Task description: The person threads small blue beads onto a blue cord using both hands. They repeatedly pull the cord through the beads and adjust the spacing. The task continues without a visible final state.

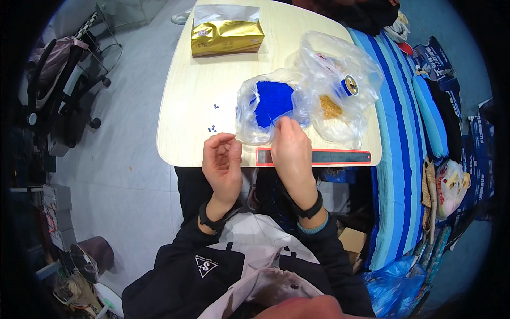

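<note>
My left hand (pixel 222 165) is at the table's near edge, palm turned inward. Its fingers are curled, with the thumb tip close to the index fingertip; whatever may be between them is too small to make out. My right hand (pixel 293 151) reaches over the near rim of a clear plastic bag (pixel 247 133). Its fingertips are pinched together beside the deep blue mass (pixel 273 101) of fine pieces in that bag, and what they grip is hidden. Several tiny dark beads (pixel 212 129) lie on the tabletop beyond my left hand.
A red-edged dark ruler (pixel 340 157) lies along the near edge of the pale table (pixel 191 80). Another clear bag (pixel 340 53) holds golden pieces (pixel 330 107) and a small round-topped container (pixel 349 85). A gold tissue pack (pixel 228 40) stands far left; a blue-striped cover (pixel 396 149) borders the right.
</note>
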{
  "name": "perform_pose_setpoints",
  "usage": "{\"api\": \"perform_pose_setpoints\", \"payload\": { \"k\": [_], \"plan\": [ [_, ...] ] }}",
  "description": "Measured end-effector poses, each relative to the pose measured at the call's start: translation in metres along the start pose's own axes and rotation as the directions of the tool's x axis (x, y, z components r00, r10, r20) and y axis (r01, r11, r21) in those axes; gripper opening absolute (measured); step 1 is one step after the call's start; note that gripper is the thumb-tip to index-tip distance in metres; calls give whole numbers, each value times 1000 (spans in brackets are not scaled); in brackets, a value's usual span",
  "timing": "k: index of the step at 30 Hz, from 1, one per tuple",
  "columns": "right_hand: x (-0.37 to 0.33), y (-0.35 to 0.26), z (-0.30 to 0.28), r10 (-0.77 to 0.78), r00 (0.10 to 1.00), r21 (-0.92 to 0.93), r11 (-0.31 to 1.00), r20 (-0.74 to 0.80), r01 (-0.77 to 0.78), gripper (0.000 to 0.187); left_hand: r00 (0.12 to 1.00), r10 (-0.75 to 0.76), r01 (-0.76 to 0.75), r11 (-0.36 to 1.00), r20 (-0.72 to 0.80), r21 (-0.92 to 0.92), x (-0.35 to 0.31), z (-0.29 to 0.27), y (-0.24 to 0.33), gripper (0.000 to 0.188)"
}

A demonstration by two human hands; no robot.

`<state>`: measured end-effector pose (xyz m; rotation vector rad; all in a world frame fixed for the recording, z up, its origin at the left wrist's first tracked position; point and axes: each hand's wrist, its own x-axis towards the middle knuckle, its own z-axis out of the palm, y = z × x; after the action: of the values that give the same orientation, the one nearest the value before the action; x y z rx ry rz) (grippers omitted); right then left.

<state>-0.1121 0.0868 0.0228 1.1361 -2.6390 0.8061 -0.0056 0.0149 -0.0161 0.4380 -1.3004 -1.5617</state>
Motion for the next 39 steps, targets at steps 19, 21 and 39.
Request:
{"api": "perform_pose_setpoints", "payload": {
  "k": [19, 21, 39],
  "plan": [
    [5, 3, -1, 62, 998, -117, 991, 30, -58, 4, 1000, -29, 29, 999, 2, 22, 0, -1, 2, 17],
    [12, 2, 11, 61, 998, -69, 996, -33, -64, 4, 999, -32, 32, 999, 20, 25, 0, -1, 3, 16],
    [7, 3, 2, 37, 999, -66, 997, 20, -35, 4, 1000, -13, 13, 1000, 4, -14, 1, 0, 1, 18]
  ]
}}
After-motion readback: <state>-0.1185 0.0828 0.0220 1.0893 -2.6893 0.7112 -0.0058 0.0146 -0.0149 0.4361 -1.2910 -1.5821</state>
